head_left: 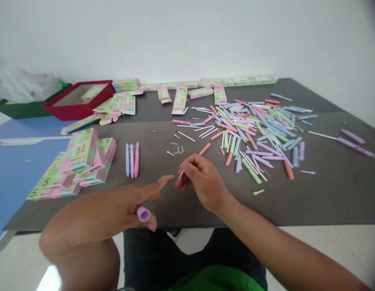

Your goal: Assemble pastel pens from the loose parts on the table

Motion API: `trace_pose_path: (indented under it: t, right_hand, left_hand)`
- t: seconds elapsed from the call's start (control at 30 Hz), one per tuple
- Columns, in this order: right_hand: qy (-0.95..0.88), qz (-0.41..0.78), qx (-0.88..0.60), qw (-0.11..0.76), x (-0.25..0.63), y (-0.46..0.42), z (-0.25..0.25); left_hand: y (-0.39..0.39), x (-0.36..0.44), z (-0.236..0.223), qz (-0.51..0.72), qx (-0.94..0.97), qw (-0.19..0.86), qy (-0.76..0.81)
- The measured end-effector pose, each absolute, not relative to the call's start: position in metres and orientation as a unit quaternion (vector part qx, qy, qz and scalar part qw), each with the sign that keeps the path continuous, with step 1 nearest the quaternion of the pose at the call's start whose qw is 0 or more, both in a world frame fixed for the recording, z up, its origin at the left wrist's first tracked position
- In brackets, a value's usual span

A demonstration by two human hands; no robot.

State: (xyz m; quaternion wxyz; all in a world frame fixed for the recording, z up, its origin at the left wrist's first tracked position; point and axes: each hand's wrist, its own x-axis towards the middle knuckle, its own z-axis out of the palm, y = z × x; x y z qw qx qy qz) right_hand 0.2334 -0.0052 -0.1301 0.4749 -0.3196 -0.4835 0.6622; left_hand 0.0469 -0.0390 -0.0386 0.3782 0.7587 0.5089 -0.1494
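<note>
My left hand [141, 198] is over the front of the dark table, with a hollow purple pen barrel [143, 214] held under its fingers, open end facing me. The index finger points toward my right hand. In my right hand [196, 178] the fingers are pinched on a small purple pen part [180, 176]; most of it is hidden. Just beyond lie small clear plastic pieces [179, 149] and a green clip [170, 153]. Left of these, a blue pen [127, 160], a purple pen [132, 160] and a pink pen [137, 159] lie side by side.
A large pile of pastel pen barrels and white refills [250, 129] spreads over the right side. Stacked pen boxes [81, 151] stand at left, with flattened boxes behind. A red box [80, 97] and a green box [22, 109] holding plastic bags sit at the far left.
</note>
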Motion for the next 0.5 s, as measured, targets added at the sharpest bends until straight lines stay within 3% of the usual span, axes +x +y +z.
trace_pose_path:
  t: [0.13, 0.23, 0.37, 0.5]
  right_hand:
    - [-0.735, 0.340, -0.449, 0.378, 0.261, 0.047, -0.146]
    - [-0.853, 0.146, -0.426, 0.264, 0.268, 0.068, -0.153]
    - [-0.932, 0.013, -0.331, 0.143, 0.262, 0.073, -0.158]
    - [-0.940, -0.010, -0.319, 0.122, 0.254, 0.074, -0.160]
  left_hand:
    - [-0.042, 0.048, -0.041, -0.114, 0.737, 0.443, 0.498]
    - [-0.041, 0.048, -0.045, -0.101, 0.732, 0.476, 0.476]
    - [-0.040, 0.047, -0.049, -0.095, 0.734, 0.488, 0.463]
    - [-0.039, 0.045, -0.052, -0.112, 0.746, 0.457, 0.472]
